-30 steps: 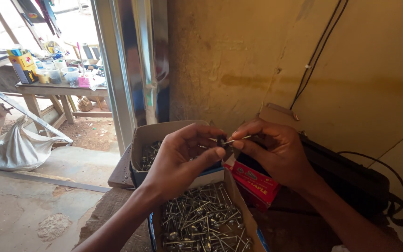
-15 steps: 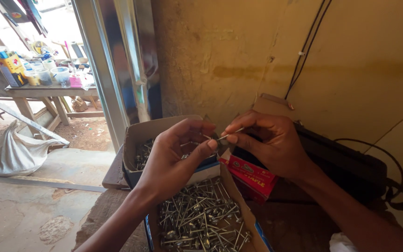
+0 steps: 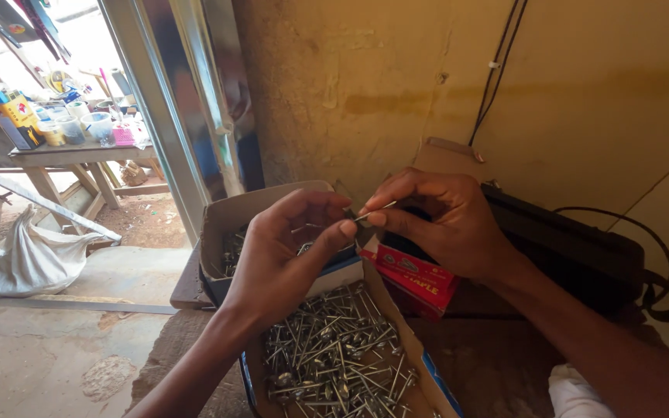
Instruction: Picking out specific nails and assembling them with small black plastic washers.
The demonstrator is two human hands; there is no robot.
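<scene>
**A nail pinched between both hands over the open boxes**

Around us we see a yellow wall (image 3: 582,93) with black cables (image 3: 497,70) running down it, and a dark bag (image 3: 574,255) lying against it to our right. A metal door frame (image 3: 172,116) stands to the left, and beyond it a table (image 3: 79,155) outdoors carries small pots and a yellow carton (image 3: 11,116). A white sack (image 3: 25,259) lies on the ground by it.

On the tabletop (image 3: 497,364) below us sits an open cardboard box (image 3: 420,364) filled with loose metal nails. A second open box (image 3: 218,224) behind it also holds nails, partly hidden by our left hand. A flat red packet (image 3: 416,279) with light lettering lies just beside the boxes, under our right hand.

Our left hand (image 3: 288,259) and right hand (image 3: 443,224) meet above the boxes. Each pinches a thin nail (image 3: 373,210) between thumb and fingertips, the other fingers curled.
</scene>
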